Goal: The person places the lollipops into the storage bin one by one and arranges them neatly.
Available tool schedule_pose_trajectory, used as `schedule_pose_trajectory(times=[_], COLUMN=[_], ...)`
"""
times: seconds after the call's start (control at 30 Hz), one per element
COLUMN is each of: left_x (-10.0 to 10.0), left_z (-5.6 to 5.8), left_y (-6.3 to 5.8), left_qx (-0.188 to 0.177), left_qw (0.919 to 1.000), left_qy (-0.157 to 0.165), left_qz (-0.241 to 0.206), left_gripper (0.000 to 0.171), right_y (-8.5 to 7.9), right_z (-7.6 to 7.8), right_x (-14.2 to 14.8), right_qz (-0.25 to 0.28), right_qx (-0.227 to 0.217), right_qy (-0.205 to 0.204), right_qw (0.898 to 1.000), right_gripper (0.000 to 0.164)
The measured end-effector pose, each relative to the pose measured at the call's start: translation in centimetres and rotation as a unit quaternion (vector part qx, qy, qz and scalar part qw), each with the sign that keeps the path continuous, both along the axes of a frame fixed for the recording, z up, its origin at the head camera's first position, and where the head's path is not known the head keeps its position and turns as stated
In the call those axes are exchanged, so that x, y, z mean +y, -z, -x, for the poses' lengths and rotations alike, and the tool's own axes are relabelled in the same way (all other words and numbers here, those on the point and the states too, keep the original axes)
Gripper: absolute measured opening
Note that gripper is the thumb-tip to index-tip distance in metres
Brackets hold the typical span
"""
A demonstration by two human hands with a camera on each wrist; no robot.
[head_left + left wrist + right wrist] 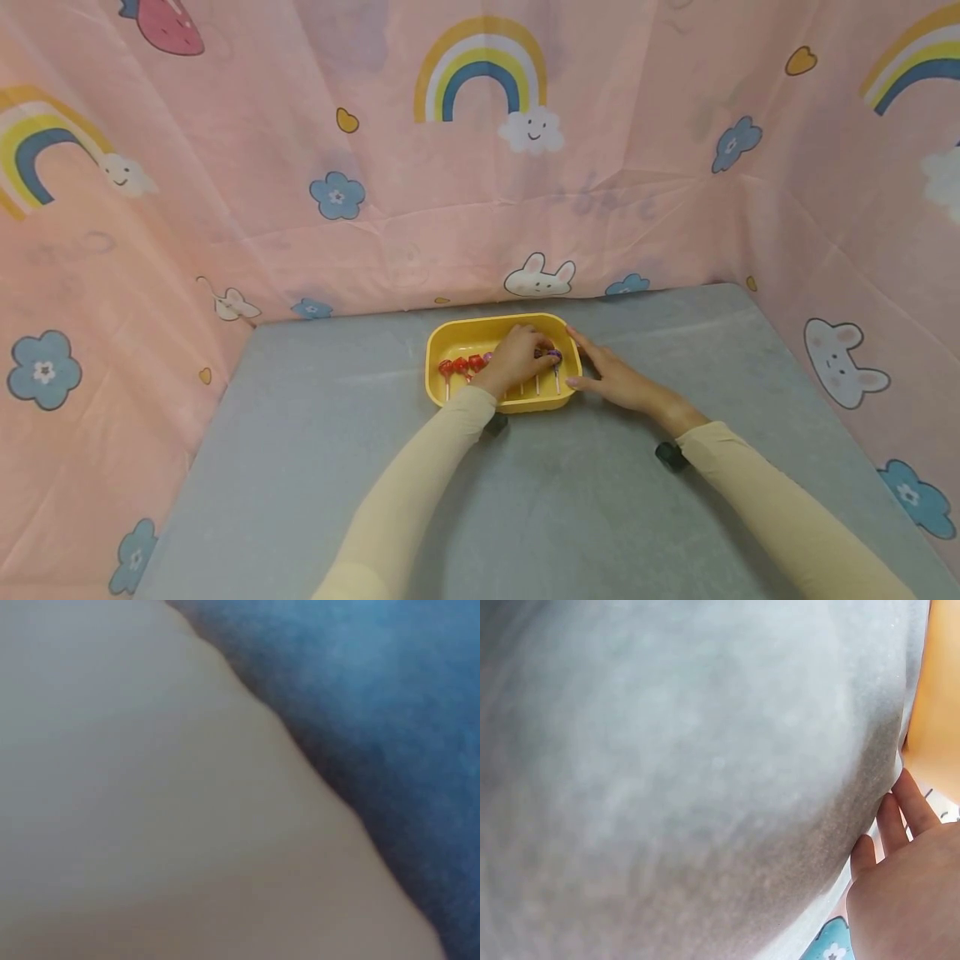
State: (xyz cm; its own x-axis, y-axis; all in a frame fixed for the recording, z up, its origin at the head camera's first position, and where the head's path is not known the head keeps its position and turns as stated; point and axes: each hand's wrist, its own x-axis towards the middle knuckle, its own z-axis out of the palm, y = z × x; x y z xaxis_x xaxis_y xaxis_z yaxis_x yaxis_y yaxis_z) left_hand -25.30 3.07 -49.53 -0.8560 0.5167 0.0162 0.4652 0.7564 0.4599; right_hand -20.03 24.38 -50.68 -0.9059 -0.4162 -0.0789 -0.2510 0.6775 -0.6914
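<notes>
A yellow tray on the table holds a row of lollipops with white sticks pointing toward me. Red lollipops lie at its left end, and a purple lollipop lies at the right end. My left hand reaches into the tray across the row, hiding the middle ones; its thumb and fingertips pinch the purple lollipop's head. At the tray's right end, my right hand rests its extended fingers and thumb against the wall. The right wrist view shows this hand beside the yellow wall. Only blurred sleeve and skin fill the left wrist view.
The grey tabletop spreads around the tray. Behind it and at both sides hangs a pink printed cloth, close to the tray's far edge. Dark wrist devices sit under both cuffs.
</notes>
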Motion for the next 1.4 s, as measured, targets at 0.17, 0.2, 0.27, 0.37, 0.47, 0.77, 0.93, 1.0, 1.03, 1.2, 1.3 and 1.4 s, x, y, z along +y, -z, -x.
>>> schedule_pose_trajectory(times=[0.17,0.2,0.27,0.37,0.47,0.77,0.93,1.0,1.03,1.2,1.3,1.4], left_x=[-0.01,-0.03,-0.07,-0.16,-0.23,-0.38,-0.45,-0.43,-0.40,-0.23,-0.21,-0.22], left_z=[0.01,0.00,-0.01,-0.05,-0.01,0.11,0.05,0.04,0.05,0.09,0.07,0.08], left_y=[0.07,0.06,0.05,-0.04,-0.02,0.19,0.23,0.22,0.21,0.06,-0.08,-0.24], left_qx=[0.003,0.004,0.005,0.004,0.004,0.005,-0.005,-0.003,0.001,0.014,0.008,0.005], left_qw=[1.0000,1.0000,1.0000,1.0000,1.0000,0.9999,0.9999,0.9999,0.9999,0.9998,0.9999,0.9999], left_qy=[-0.001,-0.001,-0.001,-0.004,-0.007,-0.010,-0.013,-0.012,-0.011,-0.005,-0.005,-0.005], left_qz=[-0.003,-0.002,-0.001,0.000,0.000,0.002,-0.004,-0.001,0.001,0.013,0.012,0.010], left_gripper=[0.027,0.027,0.027,0.027,0.027,0.027,0.027,0.027,0.027,0.028,0.028,0.029], right_y=[0.06,0.06,0.04,-0.03,-0.05,-0.16,-0.22,-0.20,-0.16,-0.01,0.02,0.01], right_z=[-0.05,-0.06,-0.09,-0.12,-0.13,-0.15,-0.20,-0.20,-0.20,-0.18,-0.16,-0.15], right_x=[0.01,0.01,-0.02,-0.08,-0.11,-0.26,-0.29,-0.27,-0.24,-0.10,-0.04,-0.02], right_qz=[-0.002,-0.003,-0.001,0.004,0.005,0.004,0.011,0.016,0.016,0.015,0.014,0.013], right_qx=[-0.001,-0.001,-0.001,0.000,0.002,-0.005,-0.003,-0.004,-0.004,-0.007,-0.009,-0.010], right_qy=[0.001,0.001,0.000,-0.001,-0.002,0.001,-0.003,-0.004,-0.004,0.002,0.003,0.004], right_qw=[1.000,1.000,1.000,1.000,1.000,1.000,1.000,1.000,1.000,1.000,1.000,1.000], right_gripper=[0.091,0.091,0.090,0.090,0.090,0.090,0.090,0.090,0.090,0.089,0.090,0.090])
